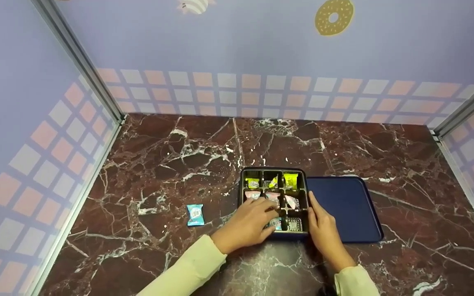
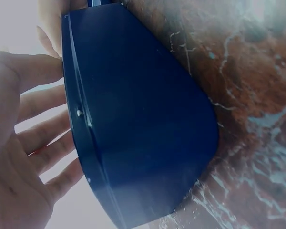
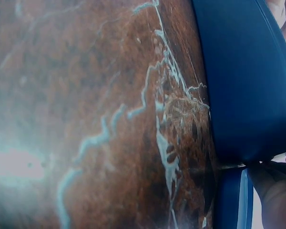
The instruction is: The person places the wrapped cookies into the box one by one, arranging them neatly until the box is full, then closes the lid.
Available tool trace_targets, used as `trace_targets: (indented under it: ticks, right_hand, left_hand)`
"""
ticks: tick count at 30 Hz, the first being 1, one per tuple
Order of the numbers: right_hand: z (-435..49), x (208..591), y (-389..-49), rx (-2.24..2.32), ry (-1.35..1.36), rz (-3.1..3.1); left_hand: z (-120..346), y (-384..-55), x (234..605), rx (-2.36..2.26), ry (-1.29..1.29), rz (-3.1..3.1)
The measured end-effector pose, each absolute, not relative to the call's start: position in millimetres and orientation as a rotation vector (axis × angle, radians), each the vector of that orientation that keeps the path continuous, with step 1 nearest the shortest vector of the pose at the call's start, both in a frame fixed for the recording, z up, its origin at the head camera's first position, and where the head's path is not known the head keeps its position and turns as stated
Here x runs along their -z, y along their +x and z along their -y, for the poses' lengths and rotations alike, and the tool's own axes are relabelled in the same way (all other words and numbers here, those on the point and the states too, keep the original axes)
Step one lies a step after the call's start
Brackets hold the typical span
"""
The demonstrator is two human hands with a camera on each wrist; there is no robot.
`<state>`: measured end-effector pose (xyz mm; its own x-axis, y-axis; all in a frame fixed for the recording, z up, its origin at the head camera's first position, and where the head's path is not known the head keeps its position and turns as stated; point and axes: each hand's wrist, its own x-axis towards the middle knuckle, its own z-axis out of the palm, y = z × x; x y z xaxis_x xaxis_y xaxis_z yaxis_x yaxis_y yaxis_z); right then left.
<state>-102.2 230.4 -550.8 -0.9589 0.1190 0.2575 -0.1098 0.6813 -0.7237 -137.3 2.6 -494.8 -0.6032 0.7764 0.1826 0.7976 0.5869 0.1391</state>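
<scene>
A dark blue box with a divided insert stands on the marble tabletop. Yellow-green packets fill its back row, and pink-and-white packets lie in the middle row. My left hand reaches over the front left part, fingers spread and bent down into it. A blue packet shows between thumb and fingers, which stand apart; the left fingertips are partly hidden. In the left wrist view, the thumb meets the box rim. My right hand rests along the box's right side with its fingers extended.
A flat blue lid lies against the box's right side. One light blue packet is on the tabletop to the left. Patterned panels enclose the back and both sides. One front compartment shows its ridged bottom.
</scene>
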Motion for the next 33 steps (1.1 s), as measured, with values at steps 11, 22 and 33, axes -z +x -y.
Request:
trace_targets:
  ticks: [11,22,33]
  right_hand:
    - [-230,550,-103,-1.151,-0.008,2.634]
    - [-232,549,-102,-1.138,-0.012,2.636]
    - [-230,548,-103,-1.137,-0.002,2.645]
  left_hand:
    - [12,-133,490,0.301,-1.273,2.727]
    - [30,-127,488,0.303,-1.203,2.713]
    - [60,-124,490,0.351,-1.123,2.772]
